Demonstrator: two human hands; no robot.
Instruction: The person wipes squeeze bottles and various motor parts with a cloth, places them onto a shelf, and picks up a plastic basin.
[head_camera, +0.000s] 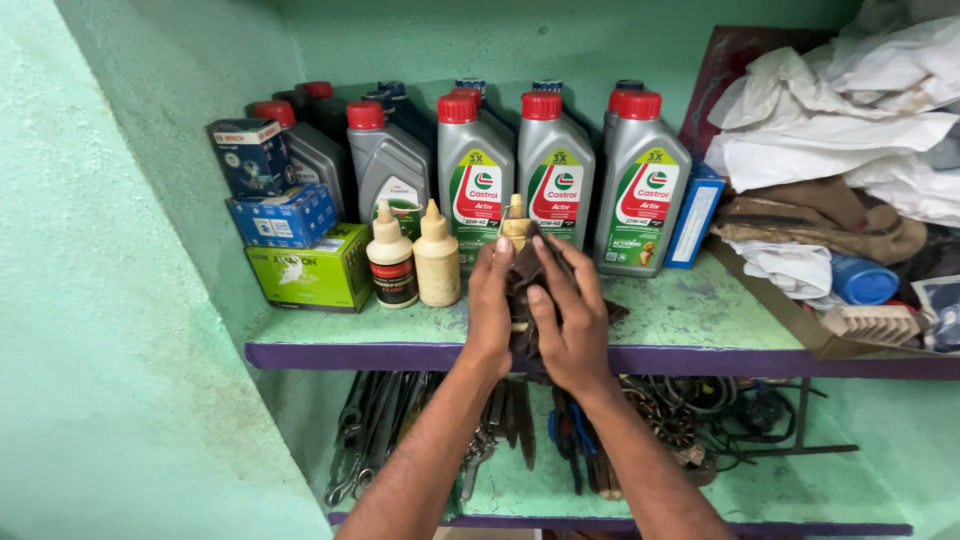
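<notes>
Two hands on one small bottle (516, 222), at the front of the upper shelf (700, 315). Bottle upright, long axis vertical, nozzle up and showing just above the fingertips. Body of it mostly hidden under a dark brown rag (530, 300), wrapped around and hanging down past the purple shelf edge.

Left hand (489, 305) on the left side of the bottle, fingers pointing up and curled against the rag, closed around it. Right hand (567, 315) on the right and front side, fingers laid flat over the rag and pressing it on the bottle, thumb toward the left hand. Both hands touching each other, or almost; equally near to the bottle, neither one further. Bottle straight ahead of the hands and a little above the wrists, between the palms.

Just to the left, two similar nozzle bottles: one with a dark label (392, 257), one plain cream (437, 257), both upright, near the left hand but apart from it. Directly behind, a row of grey oil cans (556, 165) with red caps, close to the back wall. Further left, stacked boxes (290, 215), green and blue. To the right, a heap of cloths (850, 120), well apart. On the lower shelf, under the forearms, spanners (375, 425) and cables.
</notes>
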